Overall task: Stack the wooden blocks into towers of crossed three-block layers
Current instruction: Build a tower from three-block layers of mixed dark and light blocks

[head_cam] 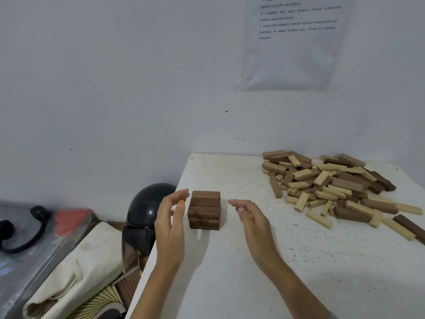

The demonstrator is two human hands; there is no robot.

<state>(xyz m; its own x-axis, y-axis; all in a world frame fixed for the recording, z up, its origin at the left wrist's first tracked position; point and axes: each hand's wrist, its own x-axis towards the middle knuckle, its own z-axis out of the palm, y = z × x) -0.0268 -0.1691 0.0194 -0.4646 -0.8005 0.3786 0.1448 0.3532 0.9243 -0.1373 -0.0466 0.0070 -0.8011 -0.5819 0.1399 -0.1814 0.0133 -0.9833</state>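
Note:
A short tower of dark brown wooden blocks (204, 210) stands on the white speckled table (230, 272), near its left edge, with several crossed layers. My left hand (171, 224) hovers just left of the tower, fingers relaxed and slightly bent, holding nothing. On the tower's right, my right hand (251, 221) is a small gap away, fingers extended toward it and empty. Neither hand touches the tower. A large loose pile of dark and light wooden blocks (333, 187) lies at the table's far right.
The table stands in a corner of white walls, with a printed sheet (296, 42) on the wall above. Left of the table, lower down, are a black helmet (147, 210), a cream cloth bag (80, 268) and a grey case with a black cable (27, 233).

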